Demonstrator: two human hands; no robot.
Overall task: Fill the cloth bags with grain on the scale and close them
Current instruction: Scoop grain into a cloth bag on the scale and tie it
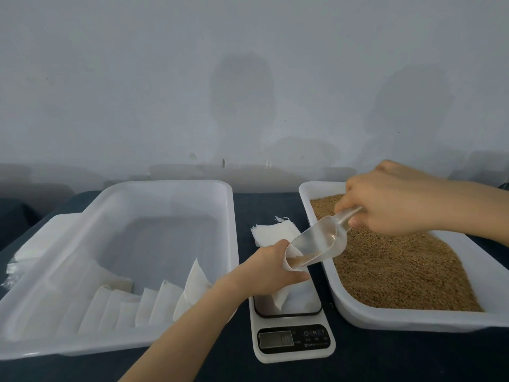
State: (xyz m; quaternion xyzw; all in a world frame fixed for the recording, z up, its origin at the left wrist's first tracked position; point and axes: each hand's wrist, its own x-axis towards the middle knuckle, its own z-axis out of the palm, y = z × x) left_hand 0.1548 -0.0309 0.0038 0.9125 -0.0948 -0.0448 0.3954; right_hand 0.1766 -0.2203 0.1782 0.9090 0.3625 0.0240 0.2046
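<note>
Two hands, centre frame: I'm holding the cloth bag (282,295) open with left hand (271,267) over the scale (292,340) so weight registers; right hand (385,199) gripping scoop (319,244), tipping grain (399,266) in.

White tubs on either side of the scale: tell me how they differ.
The left tub holds a row of white cloth bags along its near wall, and its floor is mostly bare; the right tub has its floor covered with brown grain. The left tub looks deeper than the right tub. Both are white, rectangular and flank the scale.
</note>
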